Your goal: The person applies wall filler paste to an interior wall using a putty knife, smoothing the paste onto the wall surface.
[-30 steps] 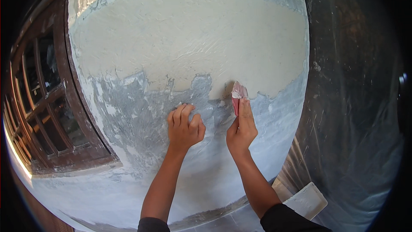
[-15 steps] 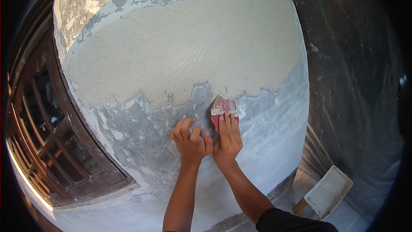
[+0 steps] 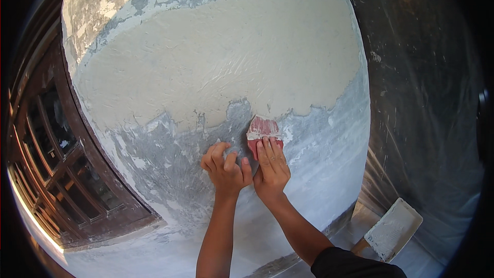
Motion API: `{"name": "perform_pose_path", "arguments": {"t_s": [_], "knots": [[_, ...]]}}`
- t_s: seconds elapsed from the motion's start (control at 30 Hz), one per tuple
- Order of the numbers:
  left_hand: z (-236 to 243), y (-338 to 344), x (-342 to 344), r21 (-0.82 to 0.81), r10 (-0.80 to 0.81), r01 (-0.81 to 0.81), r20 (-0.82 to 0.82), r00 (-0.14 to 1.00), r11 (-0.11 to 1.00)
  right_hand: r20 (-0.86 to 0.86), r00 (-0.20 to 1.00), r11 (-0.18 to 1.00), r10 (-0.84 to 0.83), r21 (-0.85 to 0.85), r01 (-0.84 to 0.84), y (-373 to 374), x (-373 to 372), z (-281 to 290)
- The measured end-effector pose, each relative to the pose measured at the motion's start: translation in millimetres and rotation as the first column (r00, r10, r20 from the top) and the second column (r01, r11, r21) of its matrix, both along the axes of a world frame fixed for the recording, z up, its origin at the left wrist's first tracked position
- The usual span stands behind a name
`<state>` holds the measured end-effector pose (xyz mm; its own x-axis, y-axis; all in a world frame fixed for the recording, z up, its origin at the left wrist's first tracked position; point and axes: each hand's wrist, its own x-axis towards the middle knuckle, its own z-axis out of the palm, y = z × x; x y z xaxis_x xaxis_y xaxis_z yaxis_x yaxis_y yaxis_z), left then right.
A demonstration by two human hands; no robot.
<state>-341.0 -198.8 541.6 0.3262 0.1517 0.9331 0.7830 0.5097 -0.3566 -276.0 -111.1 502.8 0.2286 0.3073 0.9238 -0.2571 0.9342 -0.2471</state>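
Note:
My right hand (image 3: 272, 171) grips a red putty scraper (image 3: 265, 128), its fingers laid flat over the tool's face. White putty is smeared across the scraper, and its upper edge is at the lower border of a cream putty patch (image 3: 231, 62) on the grey wall (image 3: 180, 170). Just left of it, my left hand (image 3: 225, 170) is held at the wall with its fingers curled. A small pale tip shows at those fingertips, but the rest of what they hold is hidden.
A brown wooden window (image 3: 72, 170) with glass panes is set at the left. At the lower right stands a white putty-smeared tray (image 3: 395, 229). Dark plastic sheeting (image 3: 422, 98) hangs beyond the wall's right edge.
My right hand and the scraper have shifted slightly left, and the scraper tilts a little more to the left. My left hand has also moved slightly left.

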Motion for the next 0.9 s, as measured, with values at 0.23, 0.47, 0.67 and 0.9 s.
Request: {"name": "perform_pose_path", "arguments": {"t_s": [0.23, 0.47, 0.67, 0.9], "knots": [[0, 2, 3, 0.001, 0.016, -0.016, -0.006, 1.000, 1.000, 0.013, 0.998, 0.998, -0.064, -0.005, 0.064, 29, -7, 12], [-1, 1, -1, 0.005, 0.019, -0.019, -0.008, 1.000, 1.000, 0.043, 0.999, 1.000, -0.008, 0.020, 0.007, 19, 6, -9], [-1, 2, 3, -0.011, 0.039, -0.039, 0.010, 0.999, 0.999, 0.032, 0.998, 0.998, -0.060, 0.014, 0.060, 35, -3, 4], [-1, 2, 1, -0.009, 0.049, -0.049, 0.005, 0.999, 0.999, 0.069, 0.997, 0.996, 0.034, 0.075, -0.039, 30, 36, -13]]}}
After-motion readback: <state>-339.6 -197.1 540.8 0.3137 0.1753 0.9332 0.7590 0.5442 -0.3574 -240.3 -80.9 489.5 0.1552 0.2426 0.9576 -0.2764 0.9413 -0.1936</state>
